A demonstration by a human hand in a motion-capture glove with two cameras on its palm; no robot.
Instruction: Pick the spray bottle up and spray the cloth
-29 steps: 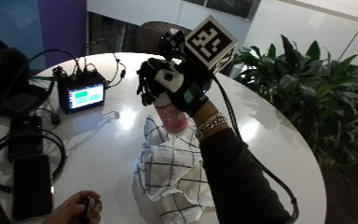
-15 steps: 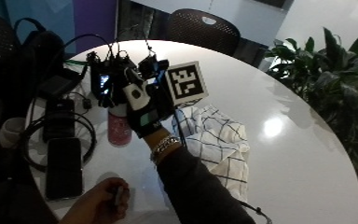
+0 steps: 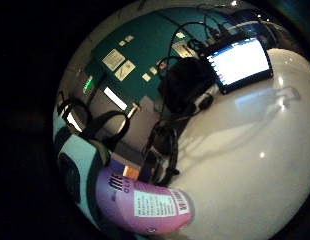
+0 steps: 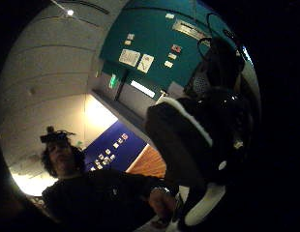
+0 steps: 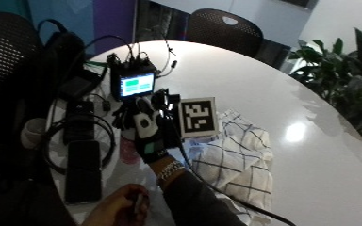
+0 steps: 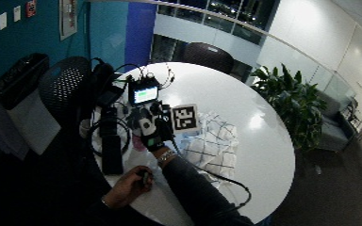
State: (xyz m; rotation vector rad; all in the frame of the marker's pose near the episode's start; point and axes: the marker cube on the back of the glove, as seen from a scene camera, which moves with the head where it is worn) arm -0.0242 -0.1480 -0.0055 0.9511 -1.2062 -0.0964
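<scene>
A round white worktop (image 5: 332, 155) in an office with a teal wall. Just left of the gloved right hand (image 5: 148, 134), under its palm, a pink spray bottle (image 5: 129, 151) touches the worktop; its white label (image 3: 154, 204) carries print too small to read. Whether the fingers grip it cannot be told. Right of the hand lies the checked cloth (image 5: 237, 162).

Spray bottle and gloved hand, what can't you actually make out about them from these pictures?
- Spray bottle: the outside view shows only a pink patch, the gloved right hand covers the rest; nozzle and trigger unseen.
- Bottle label: print too small in the little finger side palm view.
- Grip: fingers hidden behind the hand; contact unclear.
- Cloth: its near end is cut off by the picture's edge.
</scene>
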